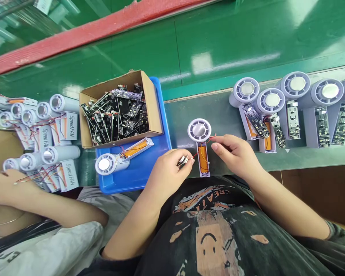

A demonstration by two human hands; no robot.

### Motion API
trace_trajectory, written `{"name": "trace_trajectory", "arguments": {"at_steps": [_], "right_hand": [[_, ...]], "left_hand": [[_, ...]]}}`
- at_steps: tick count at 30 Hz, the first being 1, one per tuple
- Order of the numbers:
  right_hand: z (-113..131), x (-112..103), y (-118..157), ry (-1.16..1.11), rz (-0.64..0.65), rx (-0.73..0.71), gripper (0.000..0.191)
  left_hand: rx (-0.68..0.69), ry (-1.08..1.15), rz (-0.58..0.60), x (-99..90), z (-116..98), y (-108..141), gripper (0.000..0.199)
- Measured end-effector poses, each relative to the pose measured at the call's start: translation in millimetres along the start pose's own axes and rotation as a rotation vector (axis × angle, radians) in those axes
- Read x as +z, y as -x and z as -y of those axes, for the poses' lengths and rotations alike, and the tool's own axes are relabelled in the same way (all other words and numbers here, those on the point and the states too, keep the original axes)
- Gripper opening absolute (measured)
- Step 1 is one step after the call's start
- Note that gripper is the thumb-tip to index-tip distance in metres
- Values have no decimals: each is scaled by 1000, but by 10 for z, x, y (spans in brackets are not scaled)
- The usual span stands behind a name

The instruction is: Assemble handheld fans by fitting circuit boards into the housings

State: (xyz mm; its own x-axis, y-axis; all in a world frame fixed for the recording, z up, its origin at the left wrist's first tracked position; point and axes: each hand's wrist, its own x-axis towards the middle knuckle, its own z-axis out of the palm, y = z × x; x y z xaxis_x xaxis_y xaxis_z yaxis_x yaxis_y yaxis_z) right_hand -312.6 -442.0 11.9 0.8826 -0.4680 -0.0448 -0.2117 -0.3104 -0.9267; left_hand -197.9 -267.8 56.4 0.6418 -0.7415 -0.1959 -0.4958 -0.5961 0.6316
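A small black circuit board (183, 161) is pinched in my left hand (171, 170), mostly covered by the fingers. A red wire runs from near that board toward a lilac handheld fan (199, 130) standing in front of me. Its handle part (203, 159) lies open toward me, showing an orange battery with thin wires over it. At the fan's right side, the bent fingers of my right hand (235, 153) pinch a thin red wire (212, 137) close to the fan head; the exact contact is hard to see.
To the left, a cardboard box (152, 103) full of circuit boards sits on a blue tray (135, 183), beside another open fan (111, 164). Several fans with boards (296, 86) line the right. A co-worker's arm (60, 205) and more fans (61, 103) are farther left.
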Motion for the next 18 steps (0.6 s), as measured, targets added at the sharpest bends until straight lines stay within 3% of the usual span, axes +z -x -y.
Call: {"name": "trace_trajectory", "arguments": {"at_steps": [5,7,12,15,18], "right_hand": [[7,55,-76,-349,-71,203,38],[41,104,-88,-468,-86,221,40],[120,240,-112,-490,-168,108,26],[145,264,-110,-423,-170,16,15],[167,244,-91,-346,-178,-70,12]], "left_hand": [[65,-89,33,43,-8,22,9],[87,-193,35,84,-31,28,11],[138,-408,81,187,-103,44,20],[154,-370,69,165,-90,58,18],[169,-242,-14,69,-35,70,9]]}}
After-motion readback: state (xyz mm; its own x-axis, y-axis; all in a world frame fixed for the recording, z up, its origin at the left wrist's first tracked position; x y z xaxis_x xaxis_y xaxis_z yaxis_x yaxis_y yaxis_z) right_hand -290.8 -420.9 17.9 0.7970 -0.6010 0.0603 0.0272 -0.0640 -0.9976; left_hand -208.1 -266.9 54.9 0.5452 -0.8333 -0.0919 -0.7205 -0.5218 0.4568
